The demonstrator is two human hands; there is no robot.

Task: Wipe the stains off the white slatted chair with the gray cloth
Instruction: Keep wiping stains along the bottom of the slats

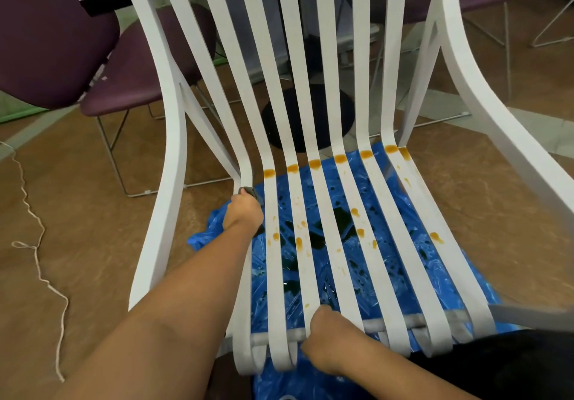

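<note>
The white slatted chair fills the view, its seat slats running toward me. Orange stains form a row where the seat meets the back, and smaller orange spots dot the middle slats. My left hand reaches to the leftmost seat slat near the bend and is closed on the gray cloth, of which only a dark edge shows past the fingers. My right hand grips the front edge of the middle slats.
A blue plastic sheet lies on the floor under the chair, with dark wet patches. Purple chairs and a table with a black round base stand behind. A white cord trails over the brown floor at left.
</note>
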